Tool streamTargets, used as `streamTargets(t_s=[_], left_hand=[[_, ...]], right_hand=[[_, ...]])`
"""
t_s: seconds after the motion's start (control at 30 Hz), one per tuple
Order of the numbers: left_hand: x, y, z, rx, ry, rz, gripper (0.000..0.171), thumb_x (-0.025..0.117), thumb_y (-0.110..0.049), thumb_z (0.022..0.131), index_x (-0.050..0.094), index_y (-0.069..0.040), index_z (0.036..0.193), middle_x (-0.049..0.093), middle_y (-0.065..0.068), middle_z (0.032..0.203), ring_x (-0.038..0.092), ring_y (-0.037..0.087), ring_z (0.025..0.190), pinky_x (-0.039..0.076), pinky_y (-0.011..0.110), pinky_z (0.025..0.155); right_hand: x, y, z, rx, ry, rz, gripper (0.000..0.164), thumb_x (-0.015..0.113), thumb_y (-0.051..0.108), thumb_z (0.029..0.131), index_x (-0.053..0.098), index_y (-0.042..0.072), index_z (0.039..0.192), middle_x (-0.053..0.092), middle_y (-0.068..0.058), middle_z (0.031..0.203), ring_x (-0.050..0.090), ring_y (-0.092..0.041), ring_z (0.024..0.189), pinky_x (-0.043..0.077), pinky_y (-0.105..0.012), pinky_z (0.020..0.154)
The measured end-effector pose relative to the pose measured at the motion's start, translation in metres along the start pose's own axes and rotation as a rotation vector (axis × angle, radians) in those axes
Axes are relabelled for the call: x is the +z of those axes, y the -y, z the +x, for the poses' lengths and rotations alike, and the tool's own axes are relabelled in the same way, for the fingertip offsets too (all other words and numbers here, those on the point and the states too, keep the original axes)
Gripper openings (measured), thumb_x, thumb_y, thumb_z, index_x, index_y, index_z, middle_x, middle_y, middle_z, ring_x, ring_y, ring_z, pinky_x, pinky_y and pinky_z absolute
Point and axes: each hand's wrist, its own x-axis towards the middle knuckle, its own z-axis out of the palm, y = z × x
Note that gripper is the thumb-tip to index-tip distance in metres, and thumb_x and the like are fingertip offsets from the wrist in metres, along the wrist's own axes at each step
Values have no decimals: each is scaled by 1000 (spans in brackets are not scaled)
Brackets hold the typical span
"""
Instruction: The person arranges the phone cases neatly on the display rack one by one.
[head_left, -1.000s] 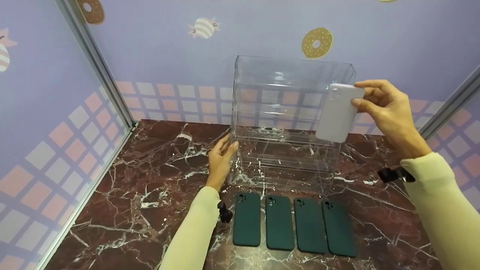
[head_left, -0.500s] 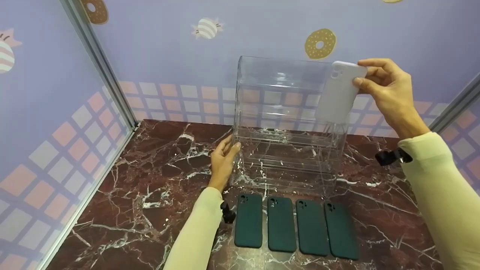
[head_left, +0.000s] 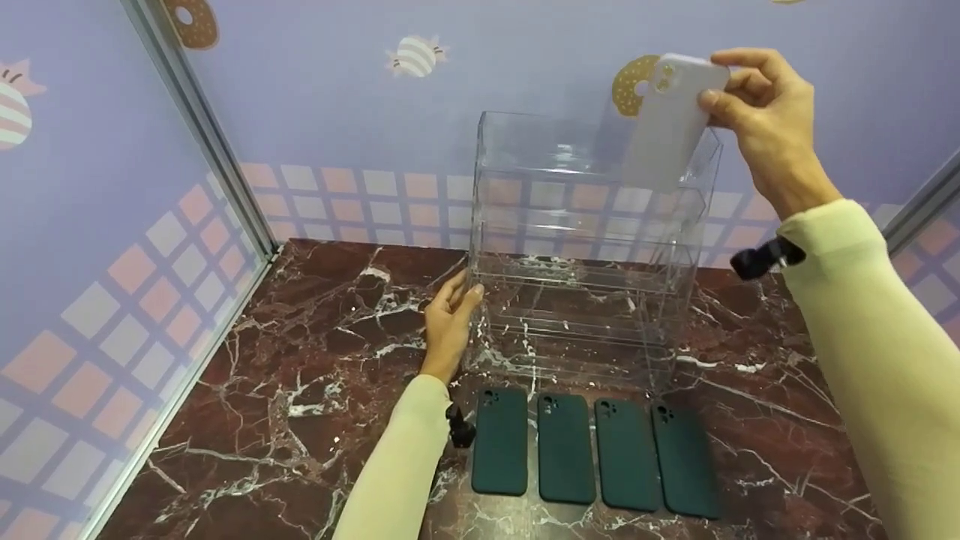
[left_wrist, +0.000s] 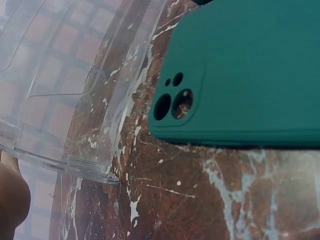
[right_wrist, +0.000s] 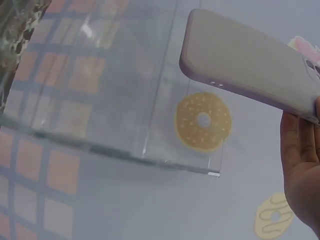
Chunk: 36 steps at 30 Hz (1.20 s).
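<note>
My right hand (head_left: 780,124) pinches a pale lilac phone case (head_left: 667,127) by its upper right edge, thumb in front. The case hangs tilted, its lower end overlapping the top tier of a clear plastic stepped rack (head_left: 574,208) in the head view. From the right wrist view, the case (right_wrist: 245,60) is raised beside the rack's upper corner. My left hand (head_left: 448,322) holds the rack's left side low down, thumb at the front edge; its other fingers are partly hidden. In the left wrist view only a bit of that hand (left_wrist: 11,197) shows by the rack wall (left_wrist: 60,100).
Several dark green phone cases (head_left: 500,442) lie in a row on the red marbled table (head_left: 300,442) before the rack. One green case (left_wrist: 250,75) looms large in the left wrist view. A patterned lilac wall (head_left: 315,97) stands close behind; a side wall (head_left: 82,247) bounds the left.
My right hand has lifted the lilac phone case from in front of the rack's middle tiers up to its top. My left hand stays at the rack's side.
</note>
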Motion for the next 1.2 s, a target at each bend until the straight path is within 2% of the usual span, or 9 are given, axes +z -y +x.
streamTargets(t_s=[0.23,0.5,0.87,1.2], left_hand=[[5,0,-1,1,-7,-15,46,71,-9,101,62,4,144,67,23,138,69,36,121,54,39,103],[8,0,-4,-8,23,-14,47,70,-11,103,59,2,147,65,22,141,68,30,124,52,42,107],[8,-1,-6,-19,-12,-27,47,71,-9,102,61,4,145,67,22,139,70,30,120,54,39,104],[7,0,-6,-5,-13,-29,47,71,-7,101,61,5,144,65,26,139,70,29,119,55,37,103]], right_hand=[[11,-3,17,27,-9,-15,39,71,-19,91,71,3,123,69,-18,98,71,-29,95,63,-32,82],[19,-3,29,55,-6,-20,39,72,-17,92,71,5,124,69,-16,98,70,-28,98,62,-31,84],[36,-3,46,82,-19,-76,38,73,-13,93,72,9,124,67,-12,99,69,-24,97,60,-27,89],[36,-20,50,80,-11,-62,36,72,-14,93,73,8,121,67,-13,97,68,-24,95,59,-29,87]])
